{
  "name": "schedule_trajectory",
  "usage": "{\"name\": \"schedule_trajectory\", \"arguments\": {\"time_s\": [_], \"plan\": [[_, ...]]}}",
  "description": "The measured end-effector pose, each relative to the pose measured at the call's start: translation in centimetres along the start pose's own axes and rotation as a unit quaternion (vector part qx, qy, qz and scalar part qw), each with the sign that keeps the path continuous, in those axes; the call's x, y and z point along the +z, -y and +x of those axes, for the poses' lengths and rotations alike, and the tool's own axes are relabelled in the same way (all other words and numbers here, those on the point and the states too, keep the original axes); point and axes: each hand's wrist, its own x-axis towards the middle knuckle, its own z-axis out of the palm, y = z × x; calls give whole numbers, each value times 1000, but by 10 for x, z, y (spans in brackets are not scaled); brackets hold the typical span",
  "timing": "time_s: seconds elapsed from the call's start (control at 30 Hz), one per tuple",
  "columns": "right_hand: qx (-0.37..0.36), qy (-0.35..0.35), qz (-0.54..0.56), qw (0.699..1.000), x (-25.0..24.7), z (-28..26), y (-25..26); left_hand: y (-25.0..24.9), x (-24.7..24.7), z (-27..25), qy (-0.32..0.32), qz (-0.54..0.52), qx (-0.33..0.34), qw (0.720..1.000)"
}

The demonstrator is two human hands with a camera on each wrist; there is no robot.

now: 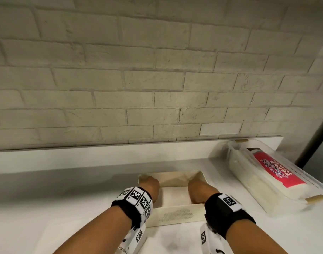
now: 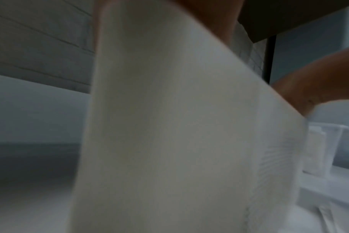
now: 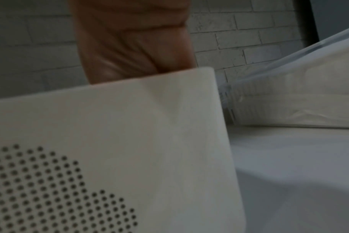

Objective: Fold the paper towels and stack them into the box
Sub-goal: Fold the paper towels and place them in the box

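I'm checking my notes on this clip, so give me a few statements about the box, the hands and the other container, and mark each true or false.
1. Both hands, the left hand and the right hand, reach down inside the white box. True.
2. The box's near wall carries a patch of small perforated holes. True.
3. The clear container stands to the left of the box. False: it stands to the right.
4. The pack in the clear container has a blue label. False: the label is pink-red.
5. A brick wall rises behind the counter. True.
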Motion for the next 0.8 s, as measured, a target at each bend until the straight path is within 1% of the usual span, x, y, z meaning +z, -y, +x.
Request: {"name": "schedule_trajectory", "arguments": {"time_s": [0.03,0.07,0.13,0.2,0.27,0.3,0.4,0.53,0.6,0.67,0.73,0.8], "plan": [[-2,2,2,1000,2,0,-1,-2,1,0,-1,10,3,1000],[-2,0,26,1000,5,3,-3,-3,2,-1,-5,15,5,1000],[-10,-16,41,999,8,6,-5,-4,3,-1,-14,18,8,1000],[9,-33,45,998,8,6,-6,-4,3,-1,-20,16,4,1000],[17,-28,50,998,7,7,-6,-4,1,-2,-22,19,0,1000],[21,-18,36,999,9,6,-5,-4,1,-3,-22,22,1,1000],[40,-32,35,998,6,0,-5,-4,-3,-9,-29,6,9,1000],[39,-82,102,991,-8,-16,-7,0,-15,-27,-58,-84,-2,995],[20,-134,145,980,-15,-28,-13,4,-23,-41,-98,-134,-10,986],[4,-181,218,959,-18,-47,-17,8,-29,-60,-139,-197,-9,970],[-15,-202,281,938,-17,-71,-18,9,-29,-80,-167,-261,-7,951],[-55,-205,310,927,-12,-96,-16,7,-22,-101,-166,-310,3,936]]}}
